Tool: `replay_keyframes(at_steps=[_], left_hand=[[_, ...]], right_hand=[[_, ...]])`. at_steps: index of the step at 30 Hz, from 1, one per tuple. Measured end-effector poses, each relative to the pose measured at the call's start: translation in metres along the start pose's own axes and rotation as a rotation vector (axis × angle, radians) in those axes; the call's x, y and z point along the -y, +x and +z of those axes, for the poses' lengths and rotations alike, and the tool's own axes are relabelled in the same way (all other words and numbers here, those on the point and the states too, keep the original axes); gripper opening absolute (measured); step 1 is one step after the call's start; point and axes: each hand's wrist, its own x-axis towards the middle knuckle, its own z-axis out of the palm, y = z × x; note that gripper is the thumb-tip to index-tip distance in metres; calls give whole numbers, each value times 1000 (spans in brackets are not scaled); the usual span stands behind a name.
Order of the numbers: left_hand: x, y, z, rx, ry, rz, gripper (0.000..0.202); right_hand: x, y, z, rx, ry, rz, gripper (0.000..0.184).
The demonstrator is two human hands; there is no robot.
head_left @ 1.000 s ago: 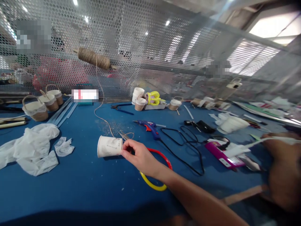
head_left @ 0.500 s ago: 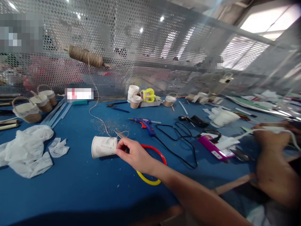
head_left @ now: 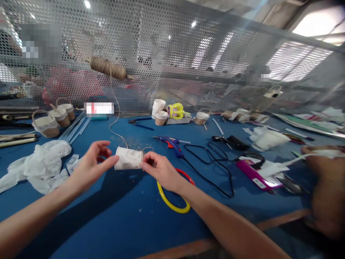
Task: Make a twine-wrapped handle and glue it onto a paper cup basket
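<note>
A white paper cup (head_left: 129, 159) lies on its side on the blue table. My right hand (head_left: 160, 169) pinches the cup's right-hand end; whether twine is also between those fingers is hidden. Thin brown twine (head_left: 114, 131) runs from a spool (head_left: 107, 68) down behind the cup, and a loop of it shows above my right fingertips. At the cup's other end is my left hand (head_left: 98, 160), fingers apart, its thumb close to or touching the rim. Under my right wrist lie large scissors with red and yellow handles (head_left: 172, 205).
Crumpled white fabric (head_left: 40, 165) lies left, below small handled baskets (head_left: 47, 126). A blue glue gun (head_left: 172, 144) with a black cord (head_left: 205, 172) lies right of the cup. Pliers (head_left: 141, 123), a basket (head_left: 202, 117) and mesh (head_left: 151, 46) are behind. Another person's arm (head_left: 327, 190) is at far right.
My left hand has come into view and reached the cup's left end. My right hand still pinches the other end. The whole view has shifted somewhat.
</note>
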Motion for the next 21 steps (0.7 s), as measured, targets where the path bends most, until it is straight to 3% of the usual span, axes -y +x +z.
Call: replay_keyframes(at_steps=[3,6,10,13,15,17,19,21], left_hand=[[11,3,21,97,-119,-106,55],[14,3,33,106,-175,-158,43],[16,4,36,165,-313,-182,30],[21,3,35,144,-375,-214,31],[25,1,34,135,-384,-239,33],[28,-1,33,137,-392,-266,35],[28,-2,32,138,-396,-281,36],[26,-3,31,134,-390,-286,35]], right_hand=[[1,1,-1,4,-17,-22,13],[2,1,0,0,-52,-27,11],[3,-1,3,6,-79,-26,10],[5,-1,0,47,-88,0,14],[7,3,-10,59,-129,22,20],[5,10,-29,-33,-271,51,25],[-3,20,-52,-197,-563,170,26],[-16,30,-74,-258,-802,344,23]])
